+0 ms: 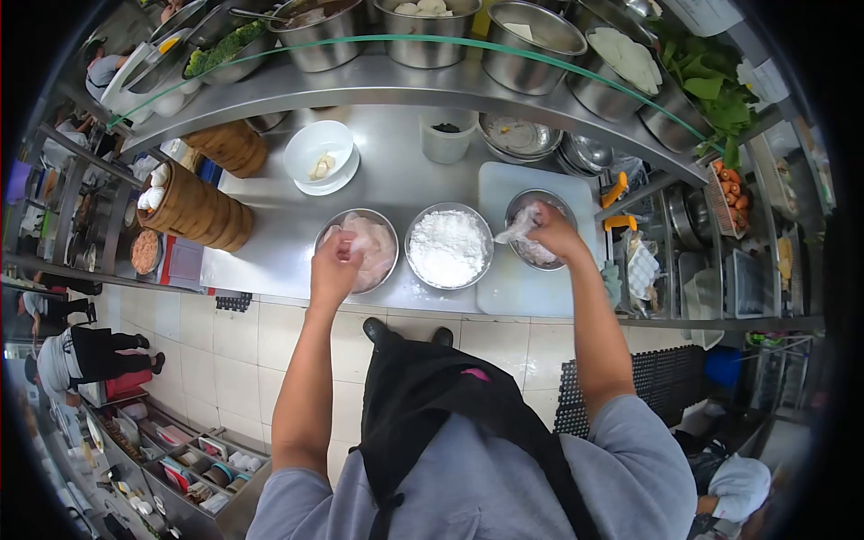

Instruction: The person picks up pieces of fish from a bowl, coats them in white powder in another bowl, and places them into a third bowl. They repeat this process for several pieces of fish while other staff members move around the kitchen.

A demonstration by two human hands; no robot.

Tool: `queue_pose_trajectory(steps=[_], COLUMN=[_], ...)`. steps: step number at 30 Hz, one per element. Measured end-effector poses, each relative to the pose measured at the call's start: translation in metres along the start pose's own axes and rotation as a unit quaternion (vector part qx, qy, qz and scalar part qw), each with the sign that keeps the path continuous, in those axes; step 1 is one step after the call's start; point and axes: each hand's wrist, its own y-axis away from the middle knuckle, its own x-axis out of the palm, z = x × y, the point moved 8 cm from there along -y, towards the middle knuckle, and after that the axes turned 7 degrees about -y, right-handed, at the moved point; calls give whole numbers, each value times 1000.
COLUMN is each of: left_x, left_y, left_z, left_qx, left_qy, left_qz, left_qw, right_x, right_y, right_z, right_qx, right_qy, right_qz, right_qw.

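Observation:
Three metal bowls stand in a row on the steel counter. Over the left bowl of pale raw slices (376,255), my left hand (340,261) has its fingers pinched together at the slices. White powder (448,247) fills the middle bowl. The right bowl (540,261) rests on a pale cutting board (526,295) and holds whitish pieces. Above it, my right hand (551,231) grips a pale, powder-coated slice (517,225), which hangs out to the left of the fingers over the bowl's edge.
Bamboo steamers (202,211) stand at the left, near a white bowl (319,148). A plastic tub (446,135) and stacked metal bowls (520,135) sit behind. Overhead runs a shelf (378,79) of food containers. Orange handles (617,205) are right of the board. Other people (85,355) are at far left.

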Motion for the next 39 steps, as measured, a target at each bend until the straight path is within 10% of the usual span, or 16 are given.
queue_pose_trajectory(steps=[3,10,14,20,31,34,39], left_x=[34,143,145,69,16,30,55], left_y=[-3,3,1,11,12,-4,-17], left_z=[-45,-88,-83,-66,12,-5,11], left_qx=[89,228,201,158,46,170,56], left_qy=[4,-145,-155,-120,-196,-289,-279], left_qz=[53,138,119,45,-38,-133,-19], left_qw=[995,953,960,979,979,933,958], right_x=[-27,-3,82,155,171,197,187], right_y=[-4,-12,-32,-40,-31,-36,-14], right_z=[-37,-4,-2,-41,14,-7,14], right_qx=[-55,-50,1,109,-50,-89,-145], right_qy=[329,369,233,265,291,269,325], right_qz=[-37,-60,91,77,39,115,126], right_qw=[942,926,968,955,955,952,926])
